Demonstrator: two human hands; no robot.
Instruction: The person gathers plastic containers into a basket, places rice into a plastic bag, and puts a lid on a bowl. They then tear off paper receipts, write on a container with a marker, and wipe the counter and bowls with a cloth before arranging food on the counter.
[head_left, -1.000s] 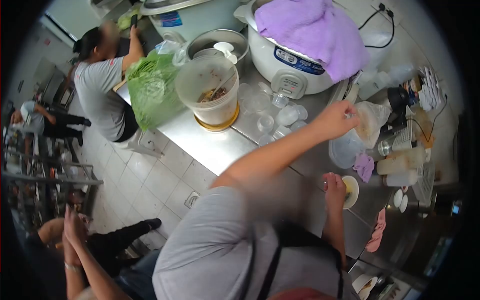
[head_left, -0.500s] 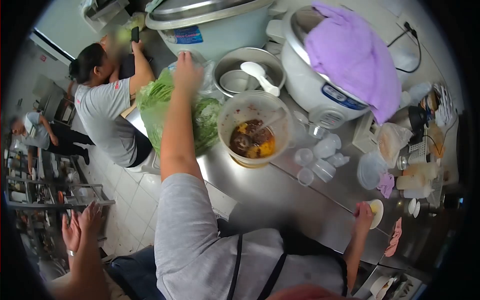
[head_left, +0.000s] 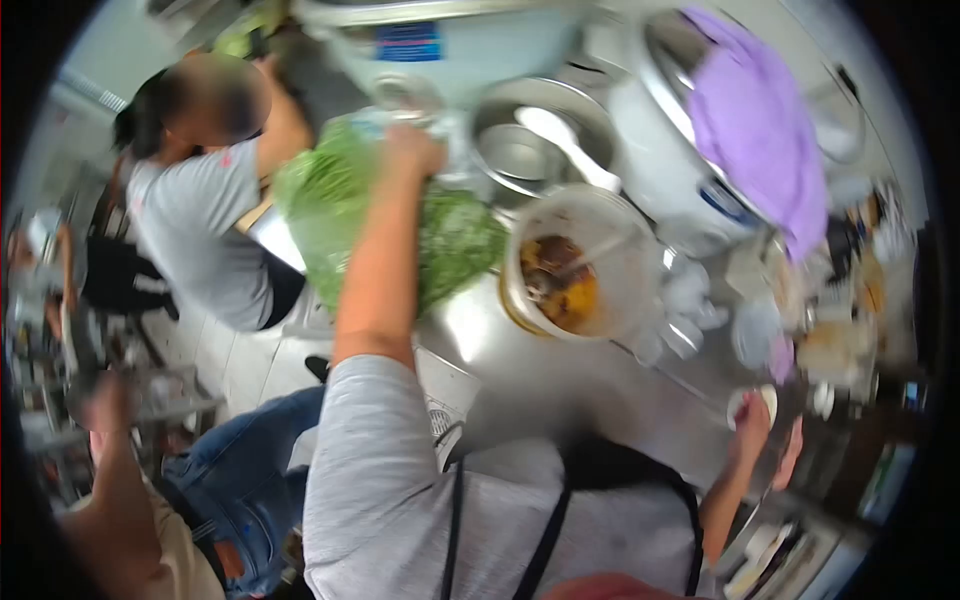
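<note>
My left hand [head_left: 412, 152] reaches over leafy greens [head_left: 455, 240] in clear plastic bags; its fingers look closed, but blur hides what they hold. On the right, my right hand [head_left: 752, 418] pinches the rim of a small white dish [head_left: 768, 400]. Between my hands stands a clear bucket [head_left: 625, 285] with brown and orange contents and a utensil inside. Behind it, a white ladle [head_left: 560, 140] lies across a metal bowl [head_left: 605, 125].
Two large cookers, one [head_left: 490, 50] at the back and one [head_left: 650, 150] under a purple cloth [head_left: 760, 130], line the counter. Plastic cups [head_left: 685, 290] stand right of the bucket. A person in grey [head_left: 195, 230] is beyond the greens; another person's forearm [head_left: 125, 500] is at lower left.
The view has shifted, so the bucket and cookers appear further right. My left hand has drawn back from the back cooker's front. The person at lower left has come further into view.
</note>
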